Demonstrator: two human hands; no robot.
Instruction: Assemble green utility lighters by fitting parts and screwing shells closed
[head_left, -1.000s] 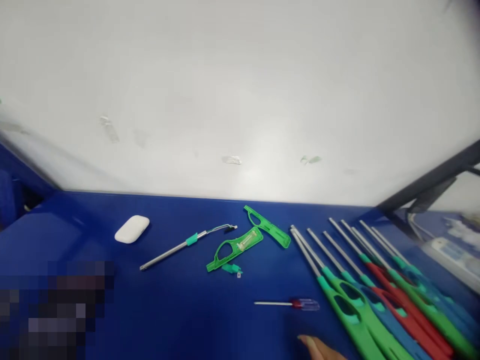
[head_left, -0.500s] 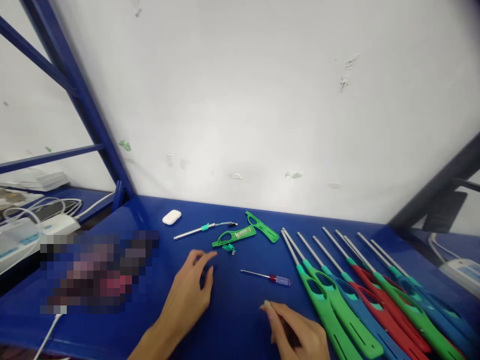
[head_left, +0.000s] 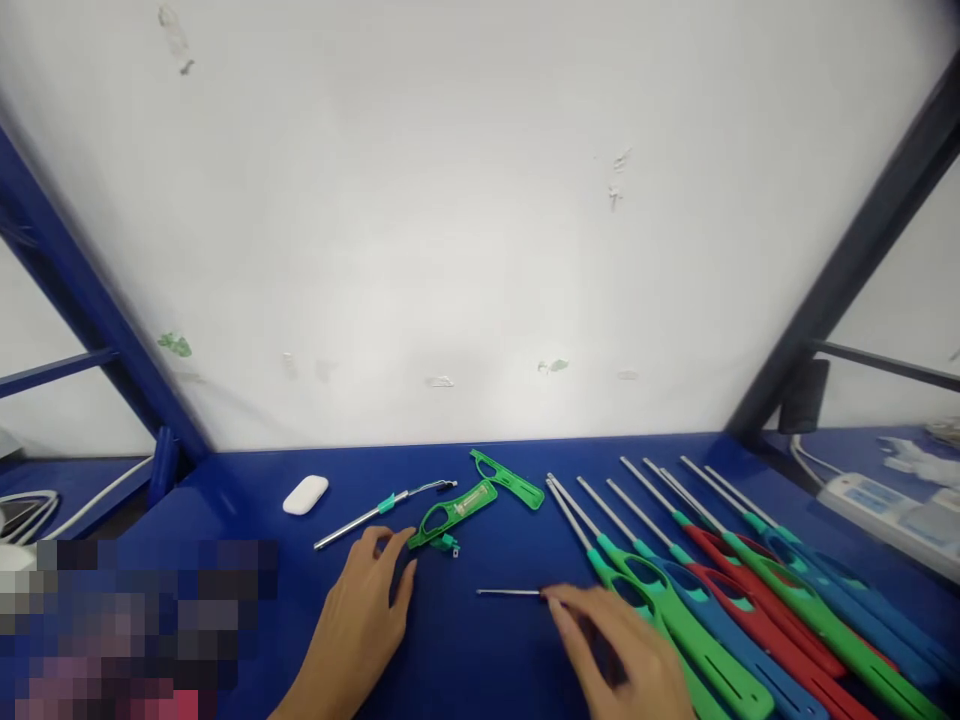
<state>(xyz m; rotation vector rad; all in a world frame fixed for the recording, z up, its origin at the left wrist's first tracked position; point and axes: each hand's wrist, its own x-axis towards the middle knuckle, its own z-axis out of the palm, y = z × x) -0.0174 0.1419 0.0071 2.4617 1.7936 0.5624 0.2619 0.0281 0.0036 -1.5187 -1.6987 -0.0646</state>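
Note:
My right hand (head_left: 626,650) closes its thumb and fingers on the handle of a small screwdriver (head_left: 506,592), hiding the handle; the thin metal shaft points left along the blue table. My left hand (head_left: 360,610) is open, thumb and fingers apart, its fingertips by the end of a green lighter half-shell (head_left: 466,503) that has a clear part inside. A second green half-shell (head_left: 511,482) lies behind it. A teal trigger piece (head_left: 445,543) sits at the near side. To the left lies a metal lighter tube (head_left: 356,525) with a teal collar and wires.
Several long-necked lighters (head_left: 720,650) in green, blue and red lie side by side at the right. A white rounded case (head_left: 305,495) is at the back left. A power strip (head_left: 892,515) stands at the far right. The white wall (head_left: 480,250) rises behind the table.
My right hand has moved onto the screwdriver's handle and closed on it. My left hand has come nearer the green half-shell. The head view has shifted to the right.

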